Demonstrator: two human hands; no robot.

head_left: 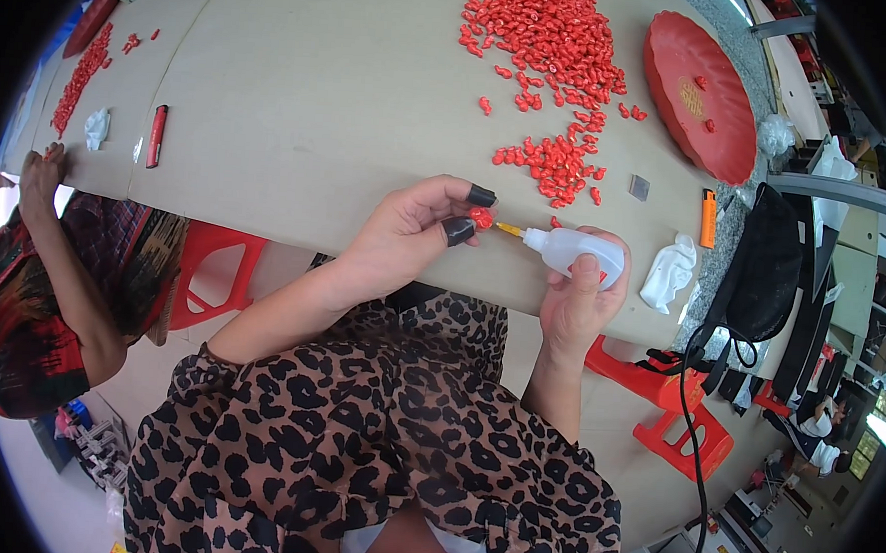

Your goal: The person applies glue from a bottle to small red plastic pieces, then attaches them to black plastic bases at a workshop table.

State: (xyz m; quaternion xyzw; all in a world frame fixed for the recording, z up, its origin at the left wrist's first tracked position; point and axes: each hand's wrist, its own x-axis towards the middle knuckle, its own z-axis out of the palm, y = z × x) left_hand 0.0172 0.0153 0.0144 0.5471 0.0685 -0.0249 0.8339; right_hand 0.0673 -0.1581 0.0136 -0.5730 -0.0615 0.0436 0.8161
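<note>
Between thumb and forefinger, both in black finger covers, my left hand [413, 225] pinches a small shiny red piece [481, 217]. My right hand [575, 301] is wrapped round a white squeeze bottle [576, 256], its thumb pressed on the side. The bottle lies tilted, and its thin yellow nozzle tip points at the red piece, very close to it; I cannot tell whether they touch. Just beyond my hands, loose red pieces [551, 166] of the same colour trail down from a large heap [551, 27].
A red scalloped tray [657, 82] with two small pieces stands at the right. Nearby lie an orange lighter [708, 218], a crumpled white cloth [670, 273] and a black bag [767, 263]. A red marker [157, 136] lies left, where another person's hand [42, 180] touches the table near more red pieces.
</note>
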